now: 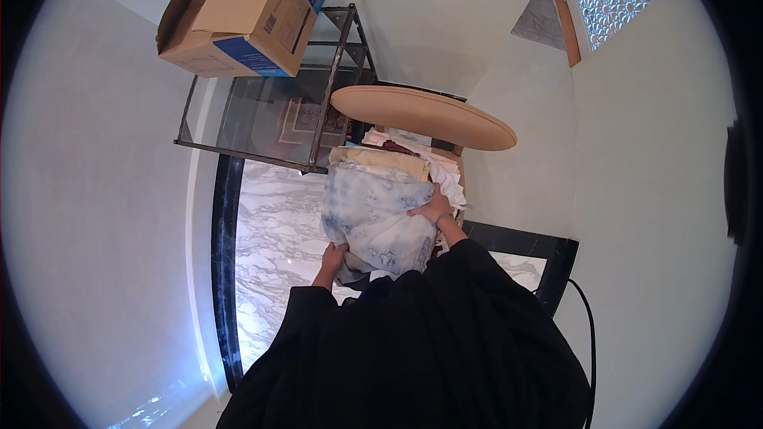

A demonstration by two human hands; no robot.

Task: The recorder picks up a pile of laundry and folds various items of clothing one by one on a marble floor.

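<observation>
A pale blue and white patterned cloth (pixel 373 214), folded into a rough square, lies in front of me between my hands. My left hand (pixel 335 256) is closed on its near left corner, where a grey fold hangs down. On the right edge, my right hand (pixel 433 208) grips the cloth with the thumb on top and the other fingers partly hidden. Just beyond it is a folded cream-yellow cloth (pixel 389 162). White cloth with a frilly edge (pixel 449 183) and a dark red piece (pixel 397 147) show in the pile behind and to the right.
A chair's rounded tan backrest (pixel 425 117) rises behind the pile. At the far left stands a metal-framed glass shelf (pixel 262 115) with an open cardboard box (pixel 246 16) on top. Marble floor (pixel 274 230) with dark borders lies below. A black cable (pixel 590 326) hangs at the right.
</observation>
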